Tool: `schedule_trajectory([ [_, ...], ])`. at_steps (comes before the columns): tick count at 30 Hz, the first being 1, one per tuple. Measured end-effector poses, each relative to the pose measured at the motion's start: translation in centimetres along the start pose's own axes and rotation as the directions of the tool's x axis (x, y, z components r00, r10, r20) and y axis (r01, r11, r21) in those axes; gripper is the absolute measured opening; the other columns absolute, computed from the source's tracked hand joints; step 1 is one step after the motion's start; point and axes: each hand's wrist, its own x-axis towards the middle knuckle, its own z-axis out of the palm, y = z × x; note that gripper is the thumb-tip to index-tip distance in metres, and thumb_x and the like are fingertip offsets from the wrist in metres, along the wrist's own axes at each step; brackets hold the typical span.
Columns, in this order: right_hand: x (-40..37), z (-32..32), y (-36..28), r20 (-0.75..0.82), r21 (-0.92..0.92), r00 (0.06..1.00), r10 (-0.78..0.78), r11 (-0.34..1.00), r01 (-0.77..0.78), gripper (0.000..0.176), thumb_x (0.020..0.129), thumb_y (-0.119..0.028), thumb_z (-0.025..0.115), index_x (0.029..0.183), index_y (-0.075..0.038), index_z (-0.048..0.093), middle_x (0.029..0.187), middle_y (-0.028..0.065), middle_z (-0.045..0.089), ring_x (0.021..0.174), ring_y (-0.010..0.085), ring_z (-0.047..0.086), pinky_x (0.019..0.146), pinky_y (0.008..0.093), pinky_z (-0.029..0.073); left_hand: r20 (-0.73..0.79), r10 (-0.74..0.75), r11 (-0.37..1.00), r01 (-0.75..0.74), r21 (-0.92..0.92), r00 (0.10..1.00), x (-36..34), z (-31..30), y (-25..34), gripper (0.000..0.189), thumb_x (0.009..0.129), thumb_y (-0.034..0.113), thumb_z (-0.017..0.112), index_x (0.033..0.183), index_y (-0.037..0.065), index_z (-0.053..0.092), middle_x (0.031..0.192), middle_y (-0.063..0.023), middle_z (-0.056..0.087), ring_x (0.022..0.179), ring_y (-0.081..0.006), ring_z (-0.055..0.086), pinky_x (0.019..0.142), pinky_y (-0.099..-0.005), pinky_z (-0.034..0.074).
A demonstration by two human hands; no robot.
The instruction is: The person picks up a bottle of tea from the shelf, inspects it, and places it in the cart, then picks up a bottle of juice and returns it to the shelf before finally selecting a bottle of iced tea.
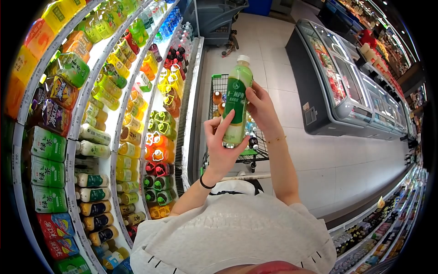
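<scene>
The green drink bottle stands upright at frame centre, above the wire shopping cart. It looks full, so I judge it moderately heavy, with thin plastic that gives and a slick, glossy label; the mid-body below the white cap is the best hold. My left grip pinches its lower part and my right grip wraps the middle. Drink shelves fill the left, and a glass-topped freezer sits upper right.
</scene>
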Motion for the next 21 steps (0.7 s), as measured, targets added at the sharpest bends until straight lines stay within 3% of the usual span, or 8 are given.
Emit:
schedule_trajectory([
  [2,-0.2,0.7,-0.5,0.013,0.026,1.000,-0.027,0.999,0.026,0.055,0.102,-0.031,0.072,0.144,-0.001,0.052,0.121,0.0049,0.064,0.109,0.0123,0.062,0.091,0.0330,0.055,-0.027,0.083,0.983,-0.077,0.168,0.996,0.1,-0.2,0.2,0.091,0.072,0.006,0.090,0.152,0.004,0.047,0.123,-0.0118,0.046,0.113,-0.0247,0.053,0.099,-0.0376,0.048],
  [8,-0.2,1.1,-0.9,0.127,0.143,0.992,-0.017,0.990,-0.001,0.063,0.105,-0.041,0.063,0.148,0.002,0.047,0.132,0.0126,0.066,0.117,0.0193,0.066,0.099,0.0354,0.056,-0.171,0.122,0.983,-0.096,0.154,0.978,0.3,0.5,-0.3,0.089,0.069,0.002,0.090,0.146,0.002,0.047,0.122,-0.0146,0.048,0.114,-0.0297,0.053,0.100,-0.0401,0.046],
  [12,-0.2,1.5,-0.6,0.061,0.070,0.998,-0.030,0.997,0.026,0.065,0.104,-0.046,0.063,0.145,0.003,0.049,0.130,0.0178,0.066,0.116,0.0246,0.068,0.100,0.0404,0.058,-0.127,0.181,0.958,-0.145,0.249,0.975,0.0,0.5,-0.9,0.090,0.068,0.000,0.091,0.144,0.001,0.045,0.129,-0.0133,0.048,0.119,-0.0281,0.053,0.101,-0.0404,0.047],
  [14,-0.1,0.8,-0.4,0.099,0.209,0.993,0.072,0.974,-0.091,0.057,0.102,-0.042,0.067,0.136,0.003,0.055,0.127,0.0177,0.069,0.108,0.0252,0.071,0.096,0.0428,0.059,-0.173,0.029,0.992,-0.049,-0.114,0.985,-0.5,0.9,-1.6,0.091,0.068,0.000,0.092,0.144,0.003,0.042,0.136,-0.0127,0.047,0.124,-0.0248,0.053,0.106,-0.0395,0.047],
  [17,-0.4,1.0,-0.3,0.122,0.295,0.991,0.056,0.951,-0.090,0.058,0.102,-0.041,0.068,0.137,0.003,0.055,0.122,0.0196,0.070,0.106,0.0304,0.073,0.096,0.0452,0.059,-0.087,-0.122,0.912,0.077,-0.402,0.989,-1.4,1.0,-1.2,0.091,0.070,-0.001,0.093,0.143,0.004,0.039,0.139,-0.0121,0.046,0.123,-0.0220,0.055,0.106,-0.0379,0.050],
  [18,-0.6,1.0,-0.5,0.121,0.297,0.991,0.055,0.951,-0.090,0.058,0.102,-0.041,0.068,0.137,0.003,0.055,0.122,0.0196,0.070,0.106,0.0304,0.073,0.096,0.0452,0.059,-0.085,-0.122,0.913,0.078,-0.401,0.989,-1.6,1.2,-1.1,0.091,0.070,-0.001,0.093,0.143,0.004,0.039,0.139,-0.0121,0.046,0.123,-0.0220,0.055,0.106,-0.0379,0.050],
  [20,-0.9,1.4,-1.0,0.142,0.321,0.989,0.048,0.943,-0.091,0.056,0.104,-0.040,0.064,0.139,0.003,0.054,0.125,0.0201,0.068,0.114,0.0336,0.070,0.101,0.0488,0.057,-0.019,-0.193,0.749,0.135,-0.649,0.981,-1.9,1.4,-0.7,0.088,0.070,-0.004,0.092,0.141,0.004,0.040,0.138,-0.0130,0.046,0.121,-0.0218,0.058,0.105,-0.0362,0.053],
  [21,-0.9,1.4,-0.6,0.142,0.324,0.988,0.052,0.941,-0.096,0.056,0.104,-0.040,0.064,0.139,0.003,0.054,0.125,0.0201,0.068,0.114,0.0336,0.070,0.101,0.0488,0.057,-0.019,-0.198,0.751,0.139,-0.646,0.980,-2.2,1.4,-0.8,0.088,0.070,-0.004,0.092,0.141,0.004,0.040,0.138,-0.0130,0.046,0.121,-0.0218,0.058,0.105,-0.0362,0.053],
])
